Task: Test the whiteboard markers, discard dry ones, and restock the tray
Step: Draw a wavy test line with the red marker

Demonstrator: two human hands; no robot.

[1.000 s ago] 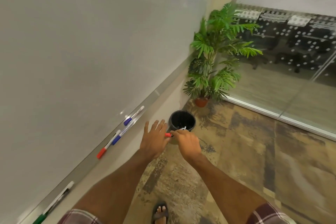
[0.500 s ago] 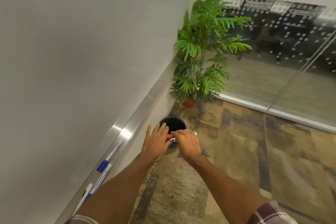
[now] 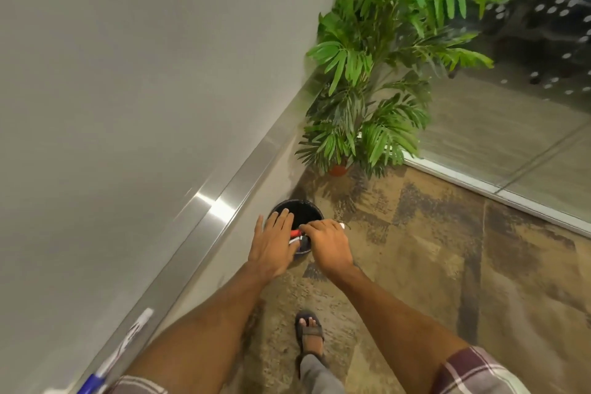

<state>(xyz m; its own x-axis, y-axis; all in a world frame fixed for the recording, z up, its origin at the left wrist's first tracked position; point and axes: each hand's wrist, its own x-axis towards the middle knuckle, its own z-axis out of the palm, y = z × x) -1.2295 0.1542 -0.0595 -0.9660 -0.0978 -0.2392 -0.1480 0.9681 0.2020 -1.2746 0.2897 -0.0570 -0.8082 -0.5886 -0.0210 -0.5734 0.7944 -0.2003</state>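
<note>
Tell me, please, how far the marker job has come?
Done: nothing can be confirmed; no test strokes show on the whiteboard. In hand: the right hand pinches a red-capped white marker above the round black bin, left hand open beside it. Left: dropping it; a blue-capped marker lies on the metal tray, restocking not visible.

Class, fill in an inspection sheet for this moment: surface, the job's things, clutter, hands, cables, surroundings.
Surface: whiteboard, no marks in view; metal tray along its lower edge.
Job's things: red-capped marker held over the black bin; blue-capped marker lying on the tray, blurred.
Clutter: nothing seen.
Hands: right hand pinches the red-capped marker; left hand flat, fingers straight, beside it.
Cables: nothing seen.
Surroundings: potted plant, glass wall, patterned carpet.
</note>
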